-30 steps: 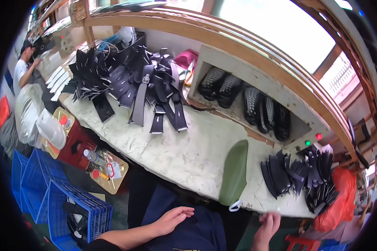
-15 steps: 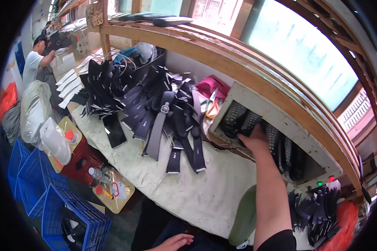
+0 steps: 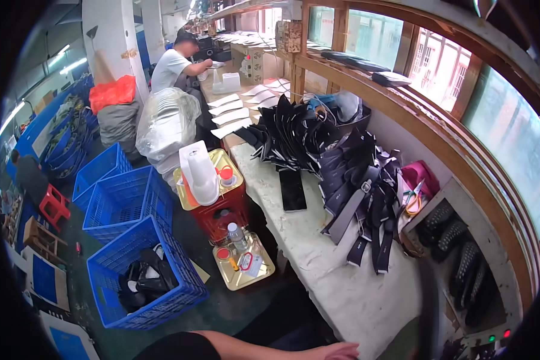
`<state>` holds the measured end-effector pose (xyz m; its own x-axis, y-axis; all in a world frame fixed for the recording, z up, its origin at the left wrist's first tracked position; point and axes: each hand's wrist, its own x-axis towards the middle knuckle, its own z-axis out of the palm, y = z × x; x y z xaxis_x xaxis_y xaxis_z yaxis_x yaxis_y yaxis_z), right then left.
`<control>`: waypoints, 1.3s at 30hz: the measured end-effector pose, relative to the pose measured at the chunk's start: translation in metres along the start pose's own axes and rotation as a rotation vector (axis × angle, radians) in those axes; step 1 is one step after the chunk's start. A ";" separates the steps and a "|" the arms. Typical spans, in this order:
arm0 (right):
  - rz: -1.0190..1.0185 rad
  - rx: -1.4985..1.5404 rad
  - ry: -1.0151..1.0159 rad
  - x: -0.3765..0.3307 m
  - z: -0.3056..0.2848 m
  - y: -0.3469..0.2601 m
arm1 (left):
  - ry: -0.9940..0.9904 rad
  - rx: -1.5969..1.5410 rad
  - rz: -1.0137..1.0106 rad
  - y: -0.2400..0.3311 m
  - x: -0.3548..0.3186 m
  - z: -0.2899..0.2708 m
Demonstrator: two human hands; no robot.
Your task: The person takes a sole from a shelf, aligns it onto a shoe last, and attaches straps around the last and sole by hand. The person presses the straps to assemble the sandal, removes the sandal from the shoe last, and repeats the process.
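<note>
1. The left hand (image 3: pixel 340 350) is at the near edge of the pale workbench (image 3: pixel 366 300), fingers fairly straight and together; the frame crops it, so I cannot tell whether it holds anything.
2. The right hand is out of view.
3. A green curved panel (image 3: pixel 404 344) lies on the bench, right of the left hand, near a dark upright shape (image 3: pixel 427 306) (too blurred to identify).
4. Black straps (image 3: pixel 384 255) are piled farther along.

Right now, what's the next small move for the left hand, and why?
I'd probably ease the left hand rightward to the green piece: its fingers point that way with only a little bench between, and a blurred dark piece stands upright in front. The right hand isn't visible, so go gently.
</note>
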<state>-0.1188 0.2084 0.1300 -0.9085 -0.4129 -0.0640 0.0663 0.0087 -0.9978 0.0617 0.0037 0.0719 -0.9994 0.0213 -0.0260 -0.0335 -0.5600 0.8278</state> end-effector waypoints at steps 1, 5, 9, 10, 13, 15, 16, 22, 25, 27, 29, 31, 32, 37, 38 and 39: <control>-0.003 -0.085 0.025 -0.032 0.021 0.000 | 0.016 -0.236 0.147 -0.006 0.012 0.011; -0.012 -0.401 0.120 -0.094 0.059 -0.002 | 0.260 -0.570 0.105 0.004 0.011 0.027; -0.195 -0.953 0.296 -0.105 0.060 -0.021 | 0.488 -0.385 0.017 -0.014 0.006 0.000; -0.374 -1.268 0.402 -0.084 0.046 -0.014 | 0.492 -0.377 0.024 -0.021 0.000 -0.009; -0.014 -1.290 0.320 -0.064 0.045 0.000 | 0.481 0.167 -0.072 -0.036 -0.009 -0.038; 0.148 -1.287 0.250 -0.060 0.038 0.003 | 0.454 0.231 -0.052 -0.044 -0.020 -0.038; 0.130 -1.145 0.249 -0.061 0.029 0.006 | 0.424 0.284 -0.038 -0.047 -0.025 -0.037; 0.085 -0.984 0.171 -0.079 -0.007 0.007 | 0.481 0.306 0.081 -0.057 -0.038 -0.040; 0.252 -0.867 0.221 -0.069 -0.017 0.021 | 0.468 0.099 -0.001 -0.050 -0.037 -0.040; 0.331 -0.790 0.250 -0.063 -0.015 0.032 | 0.462 0.038 -0.018 -0.055 -0.036 -0.036; 0.232 -0.975 0.306 -0.061 0.003 0.037 | 0.452 -0.076 -0.052 -0.060 -0.034 -0.031; 0.132 -1.250 0.362 -0.068 0.034 0.024 | 0.460 -0.082 -0.054 -0.061 -0.037 -0.027; 0.078 -1.422 0.386 -0.074 0.053 0.015 | 0.475 -0.082 -0.049 -0.060 -0.037 -0.025; -0.172 -1.504 0.339 -0.087 0.080 0.021 | 0.547 -0.133 -0.015 -0.068 -0.032 -0.026; -0.172 -1.409 0.306 -0.089 0.079 0.021 | 0.549 -0.128 -0.012 -0.066 -0.030 -0.028; -0.169 -1.314 0.268 -0.092 0.081 0.016 | 0.553 -0.154 -0.023 -0.062 -0.031 -0.027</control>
<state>-0.0008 0.1732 0.1210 -0.9280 -0.3082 0.2093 -0.3572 0.8957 -0.2650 0.0945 0.0157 0.0065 -0.8501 -0.3783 -0.3663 -0.0139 -0.6793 0.7337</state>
